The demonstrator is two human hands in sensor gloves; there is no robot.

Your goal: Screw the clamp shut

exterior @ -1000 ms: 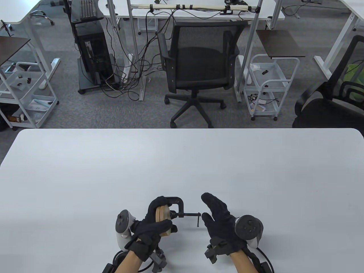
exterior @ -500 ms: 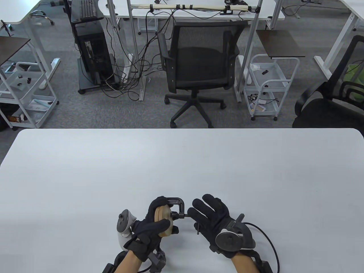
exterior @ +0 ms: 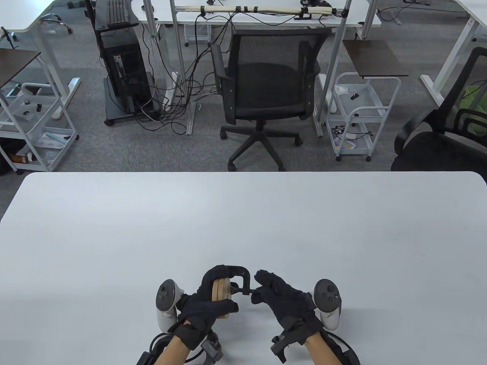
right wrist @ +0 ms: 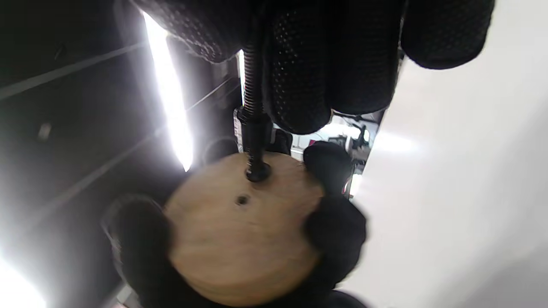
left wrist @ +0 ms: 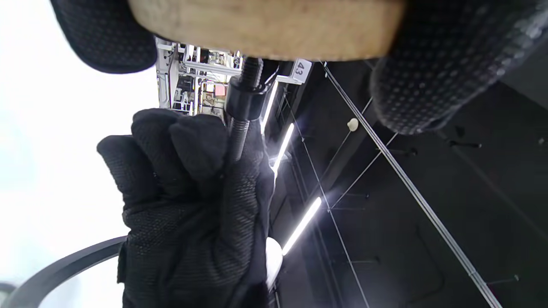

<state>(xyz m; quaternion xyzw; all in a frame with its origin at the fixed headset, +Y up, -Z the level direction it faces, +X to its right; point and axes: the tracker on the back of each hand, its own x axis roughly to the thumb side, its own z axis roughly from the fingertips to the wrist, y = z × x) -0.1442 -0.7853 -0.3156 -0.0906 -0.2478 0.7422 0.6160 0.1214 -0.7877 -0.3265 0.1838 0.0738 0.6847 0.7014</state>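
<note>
Now turning the C-clamp (exterior: 234,279) screw, near the table's (exterior: 114,235) front edge.
Left hand (exterior: 207,308) grips the wooden discs (right wrist: 242,231); right hand (exterior: 283,300) pinches the screw (right wrist: 253,107), whose long axis runs rightward from clamp toward it.

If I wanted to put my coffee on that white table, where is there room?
The table is bare from its far edge down to the hands, and along both sides. The crowded spot is near the front edge: the left hand holds wooden discs in the clamp, and the right hand grips its screw.
</note>
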